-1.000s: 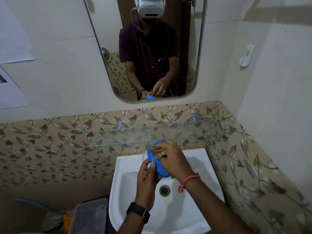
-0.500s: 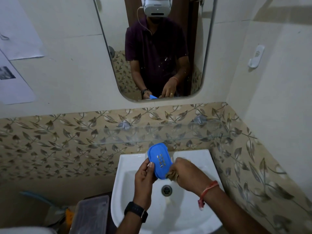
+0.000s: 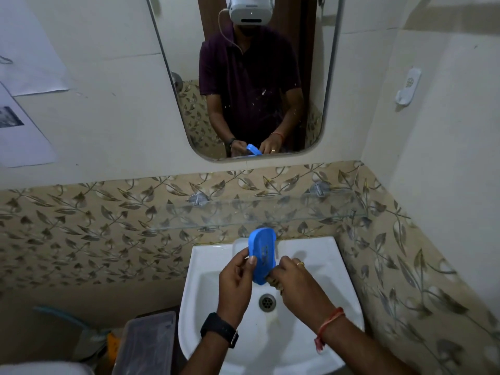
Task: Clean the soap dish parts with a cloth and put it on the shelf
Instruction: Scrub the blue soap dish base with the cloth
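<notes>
The left hand [image 3: 238,280] has its grip closed on the left edge of the blue soap dish part [image 3: 263,254], holding it upright above the white sink [image 3: 216,347], thumb on its front face. The right hand [image 3: 297,282] has its grip bunched around a brownish cloth [image 3: 274,281], pressed against the part's lower right edge. The drain [image 3: 267,302] lies directly below. Past the sink's back edge, a glass shelf [image 3: 243,212] spans the leaf-patterned tile wall, under a mirror [image 3: 243,77].
</notes>
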Tool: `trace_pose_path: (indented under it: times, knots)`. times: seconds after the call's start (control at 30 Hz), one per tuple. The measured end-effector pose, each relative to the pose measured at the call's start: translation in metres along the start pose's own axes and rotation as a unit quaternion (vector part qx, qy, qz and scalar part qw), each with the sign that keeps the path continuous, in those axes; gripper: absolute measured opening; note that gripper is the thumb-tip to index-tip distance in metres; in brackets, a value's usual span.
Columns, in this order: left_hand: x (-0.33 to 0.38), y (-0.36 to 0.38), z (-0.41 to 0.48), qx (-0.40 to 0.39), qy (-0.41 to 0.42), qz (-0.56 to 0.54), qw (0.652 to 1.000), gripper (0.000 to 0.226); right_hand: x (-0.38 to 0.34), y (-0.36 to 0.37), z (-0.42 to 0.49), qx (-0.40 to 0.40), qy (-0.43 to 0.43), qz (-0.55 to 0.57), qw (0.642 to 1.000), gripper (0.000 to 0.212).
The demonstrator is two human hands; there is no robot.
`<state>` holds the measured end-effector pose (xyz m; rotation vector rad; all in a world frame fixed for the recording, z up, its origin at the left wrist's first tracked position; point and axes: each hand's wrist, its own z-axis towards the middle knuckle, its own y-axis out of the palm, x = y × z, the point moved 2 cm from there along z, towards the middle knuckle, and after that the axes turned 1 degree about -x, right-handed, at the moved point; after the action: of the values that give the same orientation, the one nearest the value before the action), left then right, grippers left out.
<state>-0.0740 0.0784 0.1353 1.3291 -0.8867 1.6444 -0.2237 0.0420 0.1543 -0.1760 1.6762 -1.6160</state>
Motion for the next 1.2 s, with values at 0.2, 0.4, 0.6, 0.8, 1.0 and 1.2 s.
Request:
trace_pose_path:
  times: [0.2,0.4,0.6,0.8,1.0,1.2]
  knots:
    - [0.001,-0.003,0.0,0.025,0.029,0.038,0.999,0.021,0.002,-0.008,0.0,0.015,-0.005,0.086,0.996,0.04]
    - [0.004,0.005,-0.004,0.01,0.045,0.058,0.997,0.021,0.011,-0.008,0.001,0.032,0.001,0.001,0.999,0.041]
    - [0.008,0.004,0.003,0.017,0.05,0.07,0.996,0.017,0.005,-0.012,-0.003,0.063,0.026,0.041,0.997,0.04]
    - [0.006,0.005,-0.003,0.033,0.041,0.071,0.996,0.015,-0.009,-0.01,-0.01,0.03,-0.011,0.15,0.988,0.032]
    - [0.011,0.006,-0.005,0.025,0.038,0.079,0.996,0.015,0.011,-0.016,-0.002,0.065,0.031,0.023,0.997,0.043]
    - [0.013,0.006,-0.006,0.051,0.039,0.093,0.994,0.015,-0.006,-0.014,-0.009,0.041,0.024,0.13,0.99,0.038]
